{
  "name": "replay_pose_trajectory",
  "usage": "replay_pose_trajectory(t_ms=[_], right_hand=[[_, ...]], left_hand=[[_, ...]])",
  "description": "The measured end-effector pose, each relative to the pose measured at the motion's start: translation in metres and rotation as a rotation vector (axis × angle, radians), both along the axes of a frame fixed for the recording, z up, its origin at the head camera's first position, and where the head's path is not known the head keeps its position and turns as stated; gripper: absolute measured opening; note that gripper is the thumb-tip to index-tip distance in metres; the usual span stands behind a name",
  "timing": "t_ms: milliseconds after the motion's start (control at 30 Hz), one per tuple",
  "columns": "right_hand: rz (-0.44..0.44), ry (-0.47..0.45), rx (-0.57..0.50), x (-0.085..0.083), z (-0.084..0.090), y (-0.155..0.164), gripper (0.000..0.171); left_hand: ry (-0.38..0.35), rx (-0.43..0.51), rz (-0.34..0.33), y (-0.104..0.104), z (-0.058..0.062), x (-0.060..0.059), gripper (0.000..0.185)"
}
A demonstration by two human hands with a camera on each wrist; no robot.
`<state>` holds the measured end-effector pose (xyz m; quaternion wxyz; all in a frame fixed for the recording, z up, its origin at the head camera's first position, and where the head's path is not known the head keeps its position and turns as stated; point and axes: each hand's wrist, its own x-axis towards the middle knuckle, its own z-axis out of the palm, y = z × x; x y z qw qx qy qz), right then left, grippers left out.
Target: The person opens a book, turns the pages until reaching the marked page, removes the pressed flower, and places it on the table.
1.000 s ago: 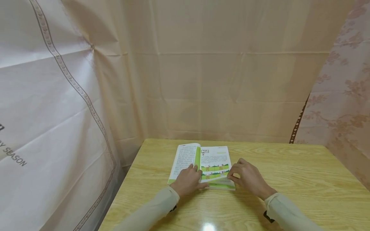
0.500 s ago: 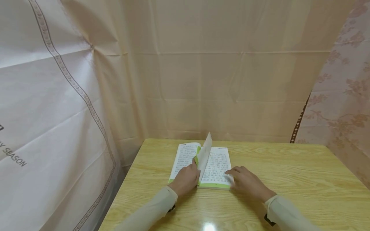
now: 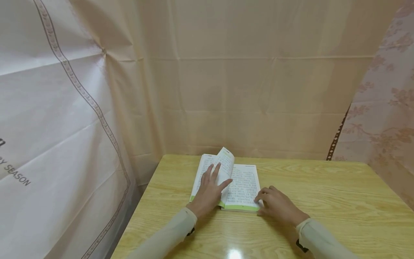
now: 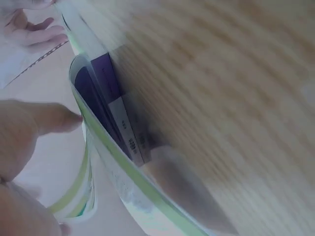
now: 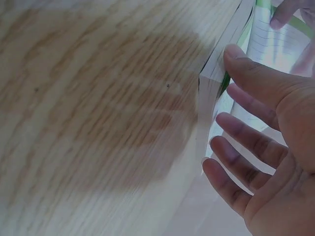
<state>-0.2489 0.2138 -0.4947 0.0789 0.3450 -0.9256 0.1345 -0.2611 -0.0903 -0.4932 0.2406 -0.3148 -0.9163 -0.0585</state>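
An open book (image 3: 244, 185) with printed text and green bottom bands lies on the table. One page (image 3: 228, 160) stands partly raised and curved near the middle. My left hand (image 3: 208, 192) is over the left side, fingers spread and straight against this page, thumb pointing right. In the left wrist view, the left thumb (image 4: 54, 118) meets the curved page edge, and a purple and white spine (image 4: 106, 78) shows below. My right hand (image 3: 278, 205) is at the book's lower right corner. The right wrist view shows its thumb (image 5: 236, 54) at that corner, the other fingers loosely bent along the side.
The wooden table (image 3: 323, 194) extends to both sides of the book. A beige cloth (image 3: 242, 90) hangs behind it, a white cloth (image 3: 64, 144) at the left and a floral one (image 3: 385, 126) at the right.
The illustrated page has left the right side and swung leftward. My left hand has spread its fingers and reached up over it. My right hand has let go of the page and stays by the corner.
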Motion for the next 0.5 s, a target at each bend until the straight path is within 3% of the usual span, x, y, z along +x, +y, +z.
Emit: replay_pose_trajectory(t_ms=[133, 233, 367, 500], right_hand=[[0.018, -0.005, 0.008, -0.0017, 0.0022, -0.0001, 0.030], [0.036, -0.009, -0.002, -0.0023, 0.0042, 0.0003, 0.029], [0.071, -0.008, -0.030, -0.0029, 0.0060, 0.0014, 0.023], [0.135, 0.037, -0.063, -0.0039, 0.0070, 0.0021, 0.014]], left_hand=[[0.081, -0.220, 0.019, -0.0015, 0.0039, 0.0014, 0.059], [0.071, -0.286, 0.019, -0.0024, 0.0041, 0.0041, 0.050], [0.023, -0.258, 0.020, -0.0022, 0.0007, 0.0049, 0.027], [-0.018, -0.196, 0.017, -0.0024, -0.0019, 0.0043, 0.017]])
